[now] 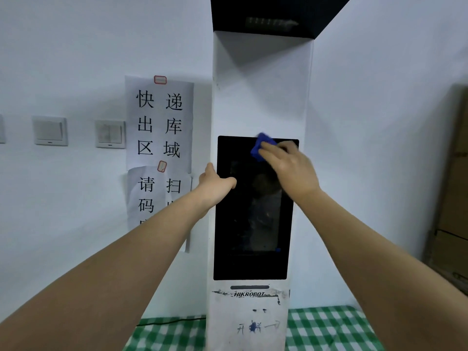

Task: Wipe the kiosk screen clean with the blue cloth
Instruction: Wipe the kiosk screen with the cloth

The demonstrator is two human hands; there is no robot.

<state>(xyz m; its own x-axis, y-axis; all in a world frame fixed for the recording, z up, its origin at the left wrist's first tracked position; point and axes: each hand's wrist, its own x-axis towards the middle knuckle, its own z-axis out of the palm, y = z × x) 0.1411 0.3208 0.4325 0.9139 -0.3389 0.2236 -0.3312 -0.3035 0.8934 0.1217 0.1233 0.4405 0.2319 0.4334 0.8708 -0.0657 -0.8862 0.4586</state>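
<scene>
Right hand (288,165) presses bunched blue cloth (262,145) against top edge of kiosk screen (253,224). Left hand (215,183) grips kiosk's left side, steadying. Wipe looks barely started: smudges across middle, lower glass untouched.

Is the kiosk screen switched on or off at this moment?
It looks off: the kiosk screen is black, showing only faint reflections. The right hand presses the blue cloth near its top edge.

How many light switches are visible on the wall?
2 whole: one switch far left of the paper signs, another switch beside them. A third plate is cut off at the left edge, so more may be hidden.
</scene>
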